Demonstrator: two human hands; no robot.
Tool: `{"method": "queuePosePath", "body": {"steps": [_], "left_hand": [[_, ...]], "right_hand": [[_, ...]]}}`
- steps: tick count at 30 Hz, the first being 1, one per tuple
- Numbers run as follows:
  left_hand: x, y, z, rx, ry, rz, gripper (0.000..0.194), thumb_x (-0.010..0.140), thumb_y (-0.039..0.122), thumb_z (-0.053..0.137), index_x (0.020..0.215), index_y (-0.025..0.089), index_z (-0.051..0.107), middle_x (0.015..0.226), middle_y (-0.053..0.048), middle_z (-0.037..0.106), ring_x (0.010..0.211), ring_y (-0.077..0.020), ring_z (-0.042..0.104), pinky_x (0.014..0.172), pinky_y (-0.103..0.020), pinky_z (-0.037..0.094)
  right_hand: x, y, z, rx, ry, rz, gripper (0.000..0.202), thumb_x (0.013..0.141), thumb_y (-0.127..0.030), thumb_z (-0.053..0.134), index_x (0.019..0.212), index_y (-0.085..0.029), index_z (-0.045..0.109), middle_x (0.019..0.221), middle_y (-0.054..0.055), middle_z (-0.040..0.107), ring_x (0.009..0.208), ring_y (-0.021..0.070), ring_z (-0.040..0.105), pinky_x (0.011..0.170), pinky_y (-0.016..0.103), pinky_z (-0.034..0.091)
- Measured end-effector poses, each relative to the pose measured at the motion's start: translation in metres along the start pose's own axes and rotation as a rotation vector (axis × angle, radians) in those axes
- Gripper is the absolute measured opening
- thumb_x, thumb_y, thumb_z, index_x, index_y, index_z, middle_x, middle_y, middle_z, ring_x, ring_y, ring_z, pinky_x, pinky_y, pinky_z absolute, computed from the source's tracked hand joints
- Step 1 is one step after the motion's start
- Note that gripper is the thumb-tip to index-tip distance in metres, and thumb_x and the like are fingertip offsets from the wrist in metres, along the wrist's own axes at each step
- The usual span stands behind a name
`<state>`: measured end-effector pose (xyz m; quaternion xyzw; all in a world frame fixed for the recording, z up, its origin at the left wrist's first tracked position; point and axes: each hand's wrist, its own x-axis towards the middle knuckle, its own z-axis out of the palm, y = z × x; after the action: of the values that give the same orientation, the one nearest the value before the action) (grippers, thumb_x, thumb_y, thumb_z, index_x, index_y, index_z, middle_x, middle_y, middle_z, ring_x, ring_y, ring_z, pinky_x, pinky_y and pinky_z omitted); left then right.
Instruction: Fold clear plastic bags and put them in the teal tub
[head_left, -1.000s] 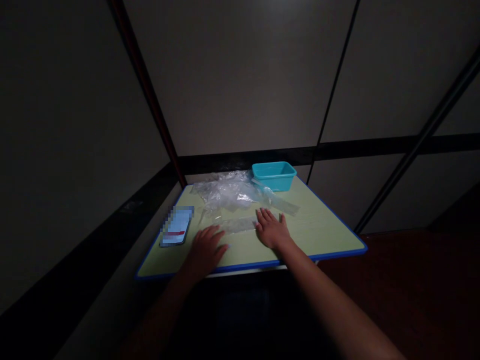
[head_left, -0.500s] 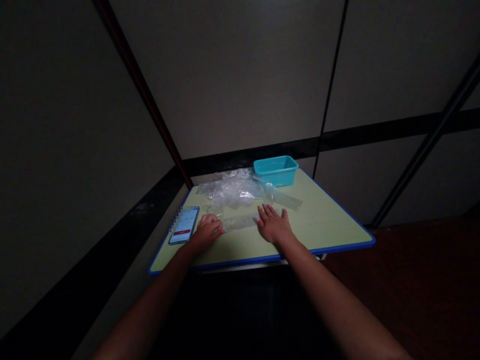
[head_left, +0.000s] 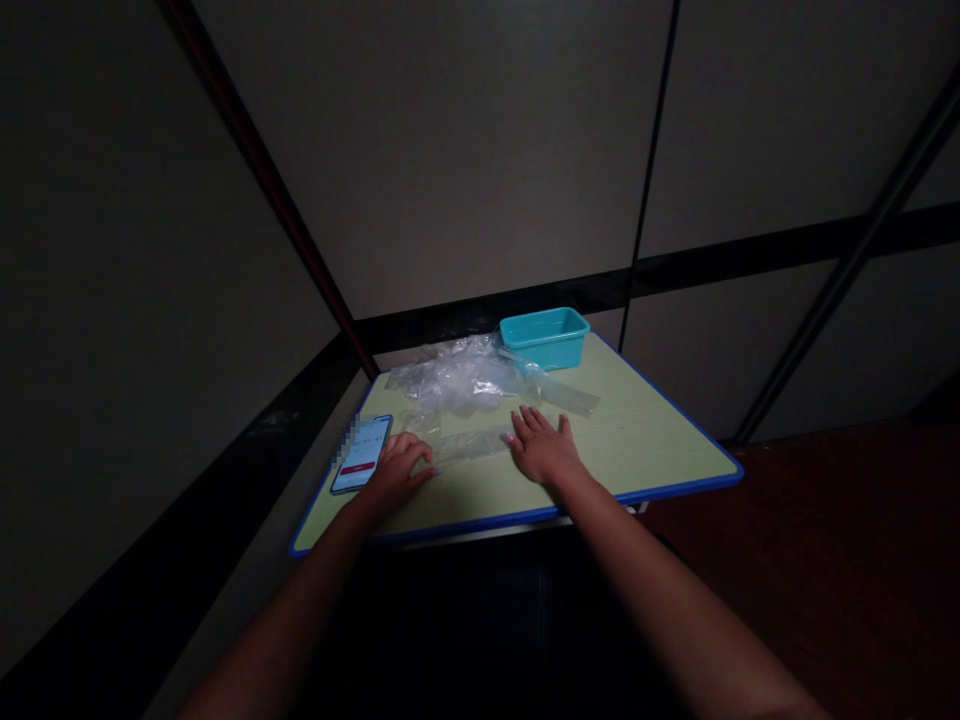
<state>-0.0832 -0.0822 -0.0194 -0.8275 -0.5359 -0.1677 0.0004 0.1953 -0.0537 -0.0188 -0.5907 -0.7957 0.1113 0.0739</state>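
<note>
A clear plastic bag [head_left: 472,443] lies flat on the table between my hands. My right hand [head_left: 544,450] rests palm down with its fingers spread, covering the bag's right end. At the bag's left end is my left hand [head_left: 397,470], its fingers bent and its thumb apart from the index finger, with nothing visible in the gap. Behind them spreads a crumpled heap of clear plastic bags [head_left: 465,378]. One flat bag [head_left: 568,394] sticks out of the heap toward the right.
A phone [head_left: 361,455] with a lit screen lies just left of my left hand. At the back stands a turquoise plastic basket [head_left: 545,345], beside the heap. The pale table [head_left: 645,440] has a blue edge and stands in a corner against panelled walls.
My left hand has shifted slightly left, and its thumb and index finger have parted at the bag's end. The right hand stays flat on the bag. The view has shifted a little.
</note>
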Motion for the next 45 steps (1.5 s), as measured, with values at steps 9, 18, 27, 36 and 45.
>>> {"method": "queuePosePath", "body": {"steps": [9, 18, 27, 36, 45], "left_hand": [[0.014, -0.005, 0.004, 0.013, 0.004, 0.004, 0.017, 0.085, 0.03, 0.049, 0.072, 0.02, 0.052, 0.087, -0.002, 0.051, 0.088, -0.0209, 0.044, 0.082, -0.035, 0.038], [0.001, 0.024, -0.008, -0.04, 0.018, 0.124, 0.023, 0.089, 0.036, 0.045, 0.093, 0.023, 0.064, 0.11, -0.006, 0.055, 0.108, -0.0225, 0.046, 0.096, -0.039, 0.036], [-0.006, 0.047, 0.009, 0.012, -0.158, 0.126, 0.04, 0.091, 0.038, 0.044, 0.127, 0.024, 0.052, 0.138, -0.011, 0.048, 0.128, -0.0275, 0.039, 0.105, -0.059, 0.022], [0.003, 0.03, -0.007, 0.166, 0.03, 0.064, 0.03, 0.086, 0.037, 0.053, 0.112, 0.023, 0.06, 0.126, -0.01, 0.057, 0.121, -0.0278, 0.046, 0.105, -0.052, 0.027], [0.008, 0.035, -0.004, 0.251, 0.116, 0.046, 0.025, 0.082, 0.036, 0.056, 0.101, 0.018, 0.057, 0.11, -0.014, 0.06, 0.107, -0.0317, 0.05, 0.096, -0.047, 0.036]], "right_hand": [[0.0, 0.001, 0.001, -0.013, -0.014, -0.005, 0.062, 0.094, -0.047, 0.007, 0.148, -0.018, 0.016, 0.155, 0.006, 0.008, 0.142, 0.0219, 0.005, 0.106, 0.061, -0.001], [0.0, 0.002, 0.002, 0.0, 0.016, -0.009, 0.061, 0.094, -0.048, 0.009, 0.147, -0.019, 0.018, 0.154, 0.007, 0.011, 0.141, 0.0229, 0.008, 0.106, 0.062, 0.0], [0.0, 0.001, 0.001, 0.0, -0.004, -0.007, 0.062, 0.094, -0.048, 0.009, 0.147, -0.019, 0.018, 0.155, 0.007, 0.01, 0.141, 0.0235, 0.005, 0.106, 0.061, -0.001], [0.0, 0.002, 0.001, 0.015, -0.006, -0.005, 0.062, 0.094, -0.049, 0.009, 0.147, -0.019, 0.017, 0.155, 0.007, 0.009, 0.141, 0.0235, 0.004, 0.106, 0.06, -0.002], [0.0, 0.002, 0.0, 0.023, 0.006, -0.012, 0.062, 0.093, -0.049, 0.01, 0.147, -0.018, 0.02, 0.154, 0.007, 0.011, 0.141, 0.0234, 0.008, 0.106, 0.062, 0.0]]}}
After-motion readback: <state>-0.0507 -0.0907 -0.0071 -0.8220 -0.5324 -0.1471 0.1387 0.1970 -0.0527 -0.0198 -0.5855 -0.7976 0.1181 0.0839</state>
